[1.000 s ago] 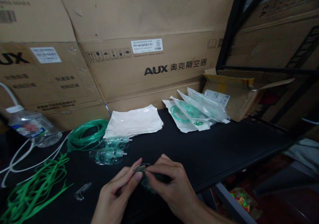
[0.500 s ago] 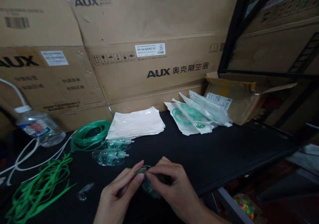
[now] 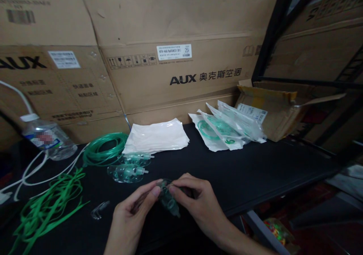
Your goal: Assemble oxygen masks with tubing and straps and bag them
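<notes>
Between my two hands, near the front edge of the black table, is a green see-through oxygen mask [image 3: 170, 203] with its narrow connector pointing down towards me. My left hand [image 3: 134, 207] pinches the mask's upper rim between thumb and fingers. On the other side, my right hand [image 3: 195, 196] pinches the rim too, fingers curled. Two similar masks, a nearer one [image 3: 127, 173] and a farther one [image 3: 134, 158], lie beyond my left hand. Small clear bent pieces [image 3: 100, 210] and a heap of green elastic straps [image 3: 49, 204] lie to the left.
A coil of green tubing [image 3: 103, 149] sits left of a stack of white pouches [image 3: 157, 136]. Filled pouches [image 3: 217, 132] lean near an open carton [image 3: 279, 117]. A plastic bottle [image 3: 52, 137] and white cables stand far left. Large cardboard boxes [image 3: 181, 20] wall the back.
The mask has turned in my hands, so more of its body and connector now shows below my fingers. My view has shifted slightly. Both hands keep their pinch.
</notes>
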`<state>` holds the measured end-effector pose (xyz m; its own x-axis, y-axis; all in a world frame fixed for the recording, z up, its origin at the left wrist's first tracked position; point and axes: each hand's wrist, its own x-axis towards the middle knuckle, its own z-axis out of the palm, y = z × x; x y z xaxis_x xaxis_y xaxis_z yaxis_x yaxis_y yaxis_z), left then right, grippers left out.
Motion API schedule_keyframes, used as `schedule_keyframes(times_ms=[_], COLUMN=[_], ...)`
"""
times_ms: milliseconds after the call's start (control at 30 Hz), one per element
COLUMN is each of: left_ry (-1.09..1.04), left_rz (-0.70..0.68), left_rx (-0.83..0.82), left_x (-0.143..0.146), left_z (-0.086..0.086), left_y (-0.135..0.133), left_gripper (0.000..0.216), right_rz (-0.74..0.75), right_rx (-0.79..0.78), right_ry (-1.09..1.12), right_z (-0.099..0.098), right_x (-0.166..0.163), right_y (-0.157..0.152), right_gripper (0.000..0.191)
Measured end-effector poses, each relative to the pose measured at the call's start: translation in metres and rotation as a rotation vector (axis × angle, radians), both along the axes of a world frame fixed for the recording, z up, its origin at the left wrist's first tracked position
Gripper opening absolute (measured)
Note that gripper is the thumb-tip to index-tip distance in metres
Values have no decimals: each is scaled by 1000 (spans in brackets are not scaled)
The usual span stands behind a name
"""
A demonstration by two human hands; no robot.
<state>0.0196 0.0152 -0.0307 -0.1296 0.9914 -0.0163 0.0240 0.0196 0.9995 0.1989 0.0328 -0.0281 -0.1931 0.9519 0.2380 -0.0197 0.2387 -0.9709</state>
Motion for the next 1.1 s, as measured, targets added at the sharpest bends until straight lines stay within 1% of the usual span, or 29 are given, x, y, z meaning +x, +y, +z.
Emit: schedule_keyframes(times_ms=[267, 433, 600, 767, 933, 1100], left_ry=[8, 3, 8, 17, 63, 103], left_rz=[-5, -34, -59, -75, -28, 11], left_rx=[-36, -74, -31, -19, -13, -29], left_x=[-2, -5, -4, 0, 6, 6], left_z=[3, -1, -2, 5, 14, 15], left_y=[-2, 0, 2, -1, -3, -6], left_gripper=[39, 39, 33, 31, 32, 32], right_rz=[-23, -32, -23, -5, 3, 12], right_rx=[30, 27, 0, -16, -39, -18], right_ry=[22, 27, 18, 12, -1, 4], right_z=[-1, -3, -3, -2, -1, 1], right_x=[0, 0, 1, 2, 2, 3], right_y=[-3, -3, -4, -4, -4, -5], right_gripper=[13, 13, 12, 13, 13, 13])
